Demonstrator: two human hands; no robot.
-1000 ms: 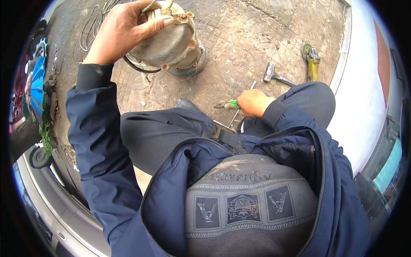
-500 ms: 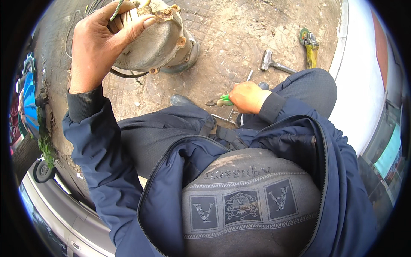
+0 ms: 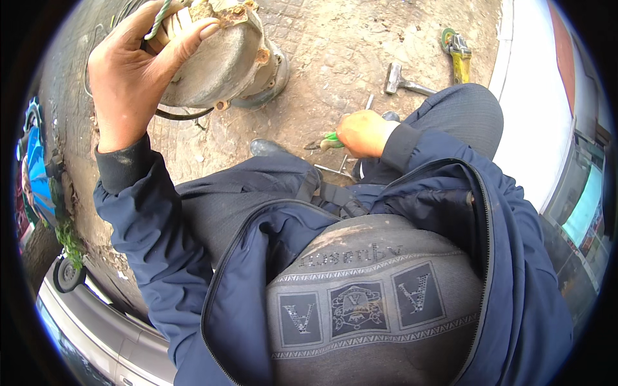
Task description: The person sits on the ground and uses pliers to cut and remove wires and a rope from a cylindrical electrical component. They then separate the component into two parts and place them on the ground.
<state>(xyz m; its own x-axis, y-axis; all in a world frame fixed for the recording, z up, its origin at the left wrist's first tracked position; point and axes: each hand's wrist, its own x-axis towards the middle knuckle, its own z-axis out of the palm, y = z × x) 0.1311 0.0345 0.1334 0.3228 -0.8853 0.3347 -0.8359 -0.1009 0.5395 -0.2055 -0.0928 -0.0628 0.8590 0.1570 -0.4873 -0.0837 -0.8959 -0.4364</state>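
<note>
At the upper left, my left hand (image 3: 125, 83) is closed around the top of a dirty grey, drum-shaped pump housing (image 3: 215, 67) with rusty lugs. A piece of pale green rope (image 3: 159, 18) runs up past those fingers. What lies deep in the grip is partly hidden. A black cable (image 3: 183, 116) curves along the housing's near side. Lower, in front of my legs, my right hand (image 3: 364, 134) is closed around green-handled pliers (image 3: 329, 142). Their jaws point left, over the ground, apart from the pump housing.
A hammer (image 3: 407, 82) lies right of the pump on the dirt ground, near a yellow angle grinder (image 3: 459, 61). Metal rods (image 3: 336, 170) rest between my feet. A white wall (image 3: 537, 83) borders the right. A parked car (image 3: 103, 334) stands at the lower left.
The whole view has shifted a little, so the pump, hammer and grinder sit farther left and higher. Both hands keep their grips.
</note>
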